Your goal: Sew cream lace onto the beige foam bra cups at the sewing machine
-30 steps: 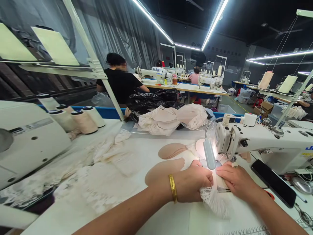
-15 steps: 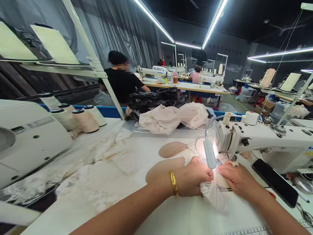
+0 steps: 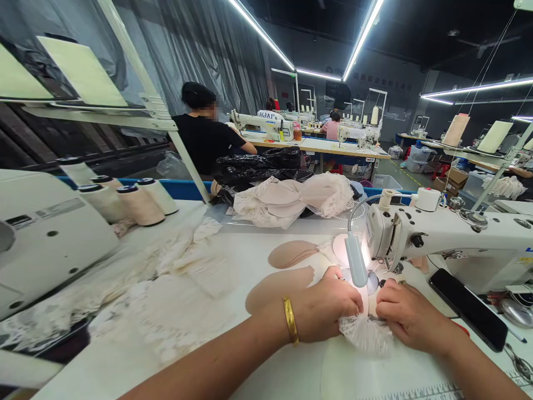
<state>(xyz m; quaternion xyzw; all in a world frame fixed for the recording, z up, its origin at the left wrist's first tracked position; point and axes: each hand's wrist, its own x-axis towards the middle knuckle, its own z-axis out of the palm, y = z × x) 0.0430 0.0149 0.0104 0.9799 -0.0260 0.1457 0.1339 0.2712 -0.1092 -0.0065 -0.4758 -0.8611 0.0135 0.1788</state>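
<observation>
A pale lace-trimmed bra cup (image 3: 366,330) lies at the front of the sewing machine (image 3: 420,222), its lace hanging toward me. My left hand (image 3: 331,305), with a gold bangle at the wrist, is closed on the cup's left side; the fingertips are partly hidden. On the right edge of the same piece, my right hand (image 3: 406,311) has its fingers curled and pressed together. A small grey lamp (image 3: 357,260) lights the work and covers part of it. Beige foam cups (image 3: 277,289) lie left of my left hand.
A black phone (image 3: 468,308) lies right of my right hand. More lace cups (image 3: 291,200) are heaped behind, and loose lace fabric (image 3: 179,305) spreads on the left. Thread cones (image 3: 141,205) stand by another machine (image 3: 50,239). A person in black (image 3: 204,133) sits beyond.
My right hand has drawn slightly back from the needle area and its fingers have curled in. The hanging lace has shifted and spread toward the right hand. The view has moved a little.
</observation>
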